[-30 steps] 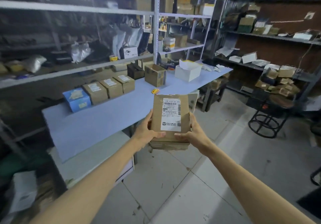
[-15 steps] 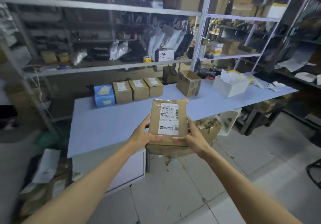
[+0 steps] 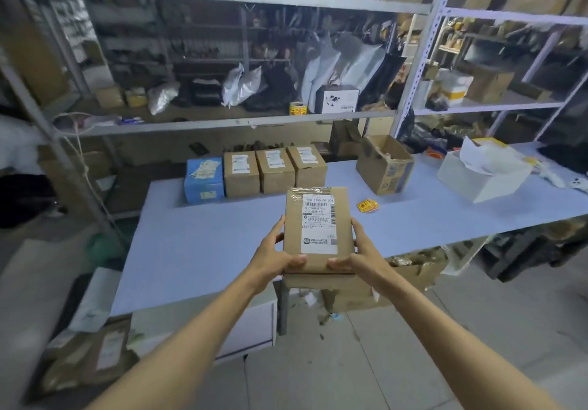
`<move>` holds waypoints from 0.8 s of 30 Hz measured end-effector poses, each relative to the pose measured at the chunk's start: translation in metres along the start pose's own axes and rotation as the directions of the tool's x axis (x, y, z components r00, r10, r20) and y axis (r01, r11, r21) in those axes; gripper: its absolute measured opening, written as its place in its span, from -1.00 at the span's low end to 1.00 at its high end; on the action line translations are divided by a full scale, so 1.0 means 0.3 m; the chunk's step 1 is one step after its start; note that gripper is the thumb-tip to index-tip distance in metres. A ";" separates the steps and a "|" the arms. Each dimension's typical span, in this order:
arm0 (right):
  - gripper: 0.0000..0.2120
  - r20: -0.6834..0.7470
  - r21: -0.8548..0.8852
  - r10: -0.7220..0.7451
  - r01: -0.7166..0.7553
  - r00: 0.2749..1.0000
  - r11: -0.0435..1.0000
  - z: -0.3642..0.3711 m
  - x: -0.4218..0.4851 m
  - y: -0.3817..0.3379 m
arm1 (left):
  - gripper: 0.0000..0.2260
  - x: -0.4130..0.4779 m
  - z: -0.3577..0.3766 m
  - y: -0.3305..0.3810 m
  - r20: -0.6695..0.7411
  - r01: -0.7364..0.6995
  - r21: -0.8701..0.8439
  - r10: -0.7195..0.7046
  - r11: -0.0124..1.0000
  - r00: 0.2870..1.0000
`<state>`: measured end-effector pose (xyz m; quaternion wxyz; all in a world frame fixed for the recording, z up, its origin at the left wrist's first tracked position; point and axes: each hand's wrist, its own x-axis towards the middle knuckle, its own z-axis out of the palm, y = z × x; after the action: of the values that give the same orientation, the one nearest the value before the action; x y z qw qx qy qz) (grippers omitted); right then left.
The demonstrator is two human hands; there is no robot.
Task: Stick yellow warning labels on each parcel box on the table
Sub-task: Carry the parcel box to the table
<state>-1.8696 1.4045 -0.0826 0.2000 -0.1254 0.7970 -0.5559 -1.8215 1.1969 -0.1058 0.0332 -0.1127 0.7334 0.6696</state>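
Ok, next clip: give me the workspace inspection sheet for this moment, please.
Surface: pale blue table, set against the shelving.
Job's things: held parcel over the table's near edge, white shipping label up, no yellow label seen; three brown parcels and a blue box in a row at the back; yellow labels lying loose on the table.
Clutter: open cardboard box; open white box with paper.
Hands: left hand and right hand grip the held parcel's sides.
Cables: white cord hanging by the left shelf post.
Surroundings: metal shelving packed with bags and boxes; tiled floor.

Cluttered metal shelving (bags, cartons)
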 end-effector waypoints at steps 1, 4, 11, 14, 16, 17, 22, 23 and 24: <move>-0.10 0.024 -0.012 -0.007 0.008 1.000 1.000 -0.016 0.046 0.004 | -0.08 0.038 0.004 0.003 -0.010 0.013 -0.018 -0.013 1.000 1.000; -0.13 0.108 -0.019 -0.021 0.023 0.994 1.000 -0.075 0.211 0.017 | -0.07 0.166 0.016 0.016 -0.060 0.038 -0.035 -0.040 0.999 0.997; -0.20 0.260 0.021 -0.024 0.019 0.965 1.000 -0.222 0.527 0.048 | -0.10 0.405 0.072 0.064 -0.182 0.072 -0.067 -0.083 0.995 0.980; -0.14 0.308 0.016 0.002 -0.007 0.951 1.000 -0.264 0.643 0.060 | -0.09 0.497 0.085 0.060 -0.221 0.090 -0.081 -0.106 0.993 0.970; -0.09 0.319 -0.007 0.011 -0.009 0.948 1.000 -0.272 0.713 0.068 | -0.09 0.556 0.086 0.047 -0.243 0.094 -0.091 -0.114 0.991 0.963; -0.07 0.319 -0.015 0.018 -0.014 0.948 1.000 -0.273 0.748 0.070 | -0.08 0.586 0.083 0.039 -0.252 0.097 -0.094 -0.118 0.991 0.960; -0.14 0.371 -0.044 0.047 -0.033 0.927 0.998 -0.254 0.938 0.085 | -0.08 0.738 0.036 -0.019 -0.292 0.112 -0.122 -0.144 0.986 0.946; -0.11 0.371 -0.063 0.058 -0.037 0.927 0.997 -0.247 0.976 0.092 | -0.09 0.769 0.022 -0.032 -0.290 0.115 -0.127 -0.147 0.985 0.945; -0.07 0.366 -0.075 0.070 -0.046 0.928 0.996 -0.239 1.014 0.097 | -0.09 0.803 0.007 -0.047 -0.288 0.115 -0.133 -0.149 0.984 0.946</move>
<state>-2.1720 1.3461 -0.1428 0.3581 -0.2102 0.7664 -0.4900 -2.0529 1.1686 -0.1678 -0.0392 -0.2627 0.6811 0.6823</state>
